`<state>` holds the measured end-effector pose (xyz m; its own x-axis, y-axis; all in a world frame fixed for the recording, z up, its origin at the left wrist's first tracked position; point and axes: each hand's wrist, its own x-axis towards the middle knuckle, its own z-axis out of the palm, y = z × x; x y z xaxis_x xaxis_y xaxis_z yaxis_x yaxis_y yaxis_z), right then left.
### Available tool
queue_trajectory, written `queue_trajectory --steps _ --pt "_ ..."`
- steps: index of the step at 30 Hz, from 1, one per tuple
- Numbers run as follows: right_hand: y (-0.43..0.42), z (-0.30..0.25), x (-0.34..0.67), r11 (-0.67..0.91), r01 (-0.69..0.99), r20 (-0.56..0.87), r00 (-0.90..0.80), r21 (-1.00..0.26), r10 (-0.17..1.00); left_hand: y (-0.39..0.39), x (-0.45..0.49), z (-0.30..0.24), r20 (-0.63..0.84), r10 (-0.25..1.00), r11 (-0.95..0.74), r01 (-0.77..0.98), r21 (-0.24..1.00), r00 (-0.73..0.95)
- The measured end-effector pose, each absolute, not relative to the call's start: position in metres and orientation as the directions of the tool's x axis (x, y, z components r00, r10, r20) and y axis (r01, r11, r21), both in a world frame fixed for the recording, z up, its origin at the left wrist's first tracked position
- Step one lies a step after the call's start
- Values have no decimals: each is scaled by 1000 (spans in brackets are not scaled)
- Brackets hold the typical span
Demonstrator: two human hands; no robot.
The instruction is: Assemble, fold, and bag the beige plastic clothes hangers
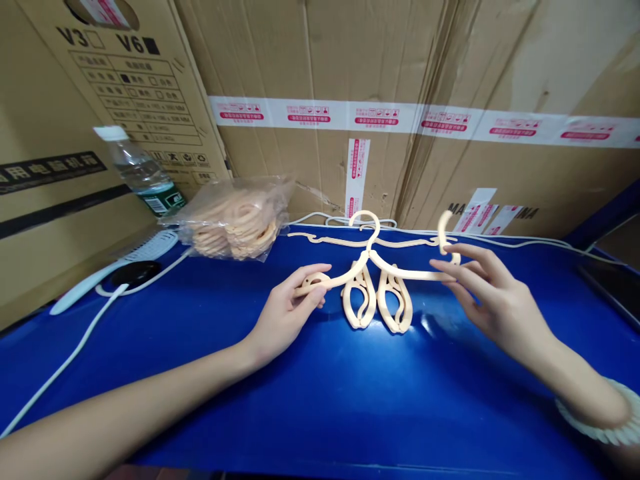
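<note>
A cream plastic hanger (373,273) with a hook on top and two looped clips below is held just above the blue table (320,393). My left hand (287,313) pinches the hanger's left arm end between thumb and fingers. My right hand (487,293) grips the right arm end, fingers curled round it, where a second small hook (444,233) sticks up. Behind it another cream hanger (325,240) lies flat on the table.
A clear bag of cream plastic parts (235,217) sits at the back left, beside a water bottle (143,172). A white cable (75,347), a black disc (134,273) and a white handled tool (110,267) lie on the left. Cardboard boxes (400,80) wall the back.
</note>
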<state>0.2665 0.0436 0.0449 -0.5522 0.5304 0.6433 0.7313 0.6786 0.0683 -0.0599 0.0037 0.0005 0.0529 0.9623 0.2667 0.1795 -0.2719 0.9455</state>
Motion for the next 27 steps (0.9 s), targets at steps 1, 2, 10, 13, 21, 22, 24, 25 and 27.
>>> queue_trajectory --steps 1,2,10,13,21,22,24,25,27 --pt "44 44 264 707 706 651 -512 -53 561 4 -60 1 272 961 -276 174 945 49" --pt "45 43 263 718 675 647 -473 -171 598 4 -60 1 276 960 -280 171 945 48" --pt "45 49 259 497 456 409 -283 -738 868 3 -59 0 277 961 -274 101 956 -18" --pt "46 51 260 396 406 324 -236 -824 916 3 -58 0 266 961 -267 -12 963 -70" --pt "38 37 238 146 -6 145 -204 -989 968 -7 -44 4 219 975 -216 -58 975 44" --pt "35 37 234 126 -19 127 -239 -992 963 -9 -42 4 219 974 -215 -64 974 64" --pt "30 37 228 120 33 102 -340 -992 935 -11 -39 2 221 971 -214 -72 974 93" --pt "27 38 225 138 83 95 -394 -987 914 -12 -38 1 225 969 -218 -75 973 101" --pt "21 39 221 193 176 82 -499 -965 863 -13 -36 1 239 966 -231 -85 969 100"
